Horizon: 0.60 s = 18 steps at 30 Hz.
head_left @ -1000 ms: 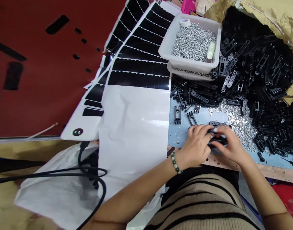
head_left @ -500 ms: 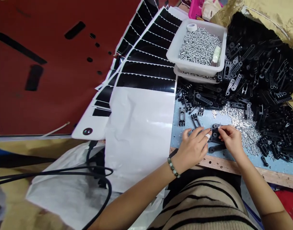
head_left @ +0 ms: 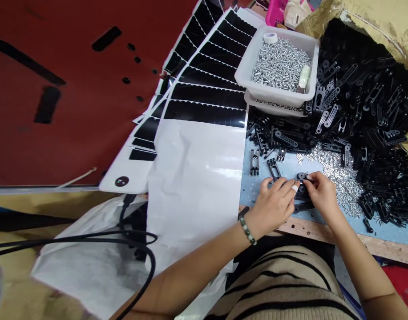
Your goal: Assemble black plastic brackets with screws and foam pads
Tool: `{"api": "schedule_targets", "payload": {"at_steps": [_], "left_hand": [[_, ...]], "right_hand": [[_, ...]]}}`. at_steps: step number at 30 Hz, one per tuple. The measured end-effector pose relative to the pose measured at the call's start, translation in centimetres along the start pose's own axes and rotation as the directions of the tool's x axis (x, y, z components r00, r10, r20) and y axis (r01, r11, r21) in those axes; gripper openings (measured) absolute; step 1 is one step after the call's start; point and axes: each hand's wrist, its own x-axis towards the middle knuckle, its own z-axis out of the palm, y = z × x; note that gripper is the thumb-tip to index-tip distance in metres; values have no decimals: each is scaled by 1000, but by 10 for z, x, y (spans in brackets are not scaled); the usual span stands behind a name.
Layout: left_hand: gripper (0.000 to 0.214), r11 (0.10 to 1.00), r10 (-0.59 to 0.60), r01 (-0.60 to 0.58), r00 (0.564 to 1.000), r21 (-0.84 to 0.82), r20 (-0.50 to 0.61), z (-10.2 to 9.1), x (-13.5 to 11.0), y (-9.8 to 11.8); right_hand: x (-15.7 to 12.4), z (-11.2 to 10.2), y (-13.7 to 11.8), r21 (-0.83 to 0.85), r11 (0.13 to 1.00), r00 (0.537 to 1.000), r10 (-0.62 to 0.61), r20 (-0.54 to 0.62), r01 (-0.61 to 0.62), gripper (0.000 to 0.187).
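Observation:
My left hand [head_left: 273, 203] reaches in from the left, white tape round one finger and a beaded bracelet at the wrist. Its fingertips press on a black plastic link [head_left: 302, 189] lying among similar links at the table's front. My right hand [head_left: 324, 194] meets it from the right, thumb and index finger pinched together at the link's edge. Whatever small piece is in that pinch is hidden by the fingers. Another black link [head_left: 303, 207] lies just below, partly covered. Above my left hand are a slotted black piece [head_left: 273, 169] and a second one [head_left: 254, 162].
Loose screws and nuts [head_left: 347, 186] are spread right of my right hand. A white bin of screws [head_left: 242, 71] stands behind, beside a large heap of black parts [head_left: 364, 98]. Sheets with black strips [head_left: 197, 178] lie at left, near a black cable [head_left: 150, 262].
My left hand has shifted slightly right, its fingertips closer to my right hand. The right fingers have barely moved at the link. The camera view has shifted a little.

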Motion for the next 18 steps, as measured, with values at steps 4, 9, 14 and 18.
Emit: {"api": "schedule_targets", "payload": {"at_steps": [4, 9, 14, 18], "left_hand": [[40, 999, 15, -15, 1000, 40, 8, 2, 1, 1], [39, 996, 27, -29, 999, 81, 26, 4, 0, -1], [39, 991, 42, -44, 999, 127, 25, 6, 1, -1], [42, 987, 52, -57, 998, 149, 35, 8, 2, -2]], "right_hand": [[3, -4, 0, -13, 999, 999, 33, 40, -33, 18], [5, -4, 2, 65, 995, 991, 74, 111, -82, 22], [1, -13, 5, -302, 950, 997, -80, -11, 73, 25], [-14, -18, 15, -405, 866, 932, -353, -78, 294, 25]]}}
